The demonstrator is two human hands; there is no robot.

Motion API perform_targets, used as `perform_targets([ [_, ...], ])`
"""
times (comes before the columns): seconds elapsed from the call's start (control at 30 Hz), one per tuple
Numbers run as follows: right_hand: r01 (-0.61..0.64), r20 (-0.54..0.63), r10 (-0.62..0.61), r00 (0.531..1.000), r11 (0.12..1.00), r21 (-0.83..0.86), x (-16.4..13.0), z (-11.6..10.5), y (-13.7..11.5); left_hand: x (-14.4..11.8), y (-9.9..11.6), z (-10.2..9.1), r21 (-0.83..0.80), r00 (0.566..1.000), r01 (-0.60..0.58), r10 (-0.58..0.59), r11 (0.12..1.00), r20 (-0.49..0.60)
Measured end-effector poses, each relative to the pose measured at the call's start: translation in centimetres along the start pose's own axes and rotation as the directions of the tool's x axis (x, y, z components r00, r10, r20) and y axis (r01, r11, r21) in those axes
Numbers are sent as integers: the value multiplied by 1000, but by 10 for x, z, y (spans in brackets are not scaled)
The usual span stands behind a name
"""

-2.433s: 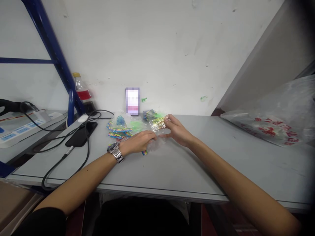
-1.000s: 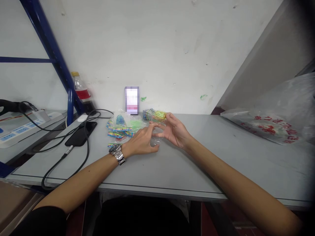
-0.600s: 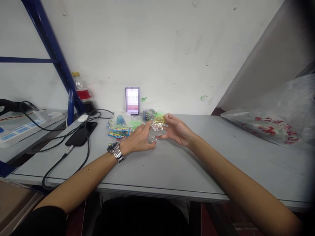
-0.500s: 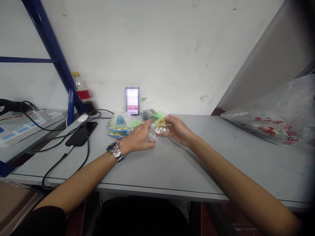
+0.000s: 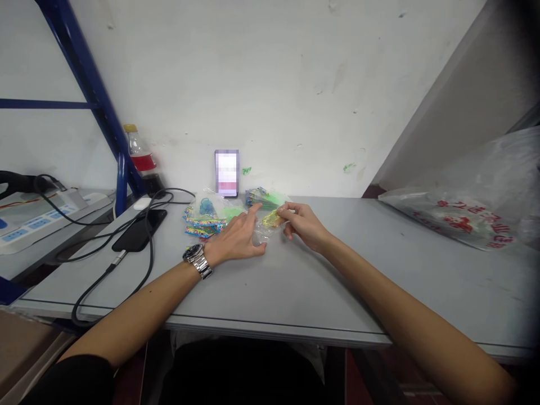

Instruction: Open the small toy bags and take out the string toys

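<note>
Between my hands lies a small clear plastic bag (image 5: 264,233), crumpled, with something yellow (image 5: 272,219) at its upper right. My right hand (image 5: 301,224) pinches the yellow piece at the fingertips; its exact kind is too small to make out. My left hand (image 5: 238,236), with a watch (image 5: 197,260) on the wrist, rests on the table with thumb and forefinger spread, touching the bag's left side. Left of it is a pile of clear packets with colourful printed edges (image 5: 205,226). Behind the bag sits another stack of packets (image 5: 264,197), with green showing.
A lit phone (image 5: 226,173) leans on the wall. At left are a black phone (image 5: 139,229) on a cable, a white case (image 5: 143,203), a cola bottle (image 5: 142,157) and a power strip (image 5: 40,225). A large plastic bag (image 5: 459,216) with red print lies right.
My right hand has closed its fingers into a pinch and shifted slightly down. The yellow piece is gathered smaller at its fingertips. My left hand has hardly moved.
</note>
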State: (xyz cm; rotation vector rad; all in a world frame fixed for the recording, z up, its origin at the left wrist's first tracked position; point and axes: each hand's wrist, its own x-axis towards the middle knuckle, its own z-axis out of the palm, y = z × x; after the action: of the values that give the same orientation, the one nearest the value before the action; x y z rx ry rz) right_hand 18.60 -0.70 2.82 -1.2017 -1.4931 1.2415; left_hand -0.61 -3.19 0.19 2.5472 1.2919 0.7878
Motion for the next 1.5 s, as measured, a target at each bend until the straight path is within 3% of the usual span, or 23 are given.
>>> perform_targets([
  [0.17,-11,-13,12,1000,1000,23,-3,9,2,0,-1,2,-2,1000,14,-14,1000,-26],
  [0.3,-18,42,19,999,1000,-3,-7,15,2,0,1,2,18,999,0,1,1000,-48],
  [0.6,-99,28,100,995,995,-22,-11,13,-6,1,4,3,13,996,-18,19,1000,-93],
  [0.73,-116,94,112,989,992,44,-13,19,-5,2,1,5,-10,990,-49,47,999,-136],
  [0.87,-113,152,115,982,993,-18,-14,20,-6,2,0,6,2,989,-50,49,999,-136],
  [1.13,-51,60,61,996,987,-150,-7,7,-3,2,3,3,21,990,-58,60,998,-127],
  [1.33,-42,181,58,982,995,-92,-11,14,-1,1,3,5,35,992,-52,56,998,-110],
  [1.5,24,262,24,965,984,-176,-11,16,1,2,1,7,28,981,-125,128,992,-143],
])
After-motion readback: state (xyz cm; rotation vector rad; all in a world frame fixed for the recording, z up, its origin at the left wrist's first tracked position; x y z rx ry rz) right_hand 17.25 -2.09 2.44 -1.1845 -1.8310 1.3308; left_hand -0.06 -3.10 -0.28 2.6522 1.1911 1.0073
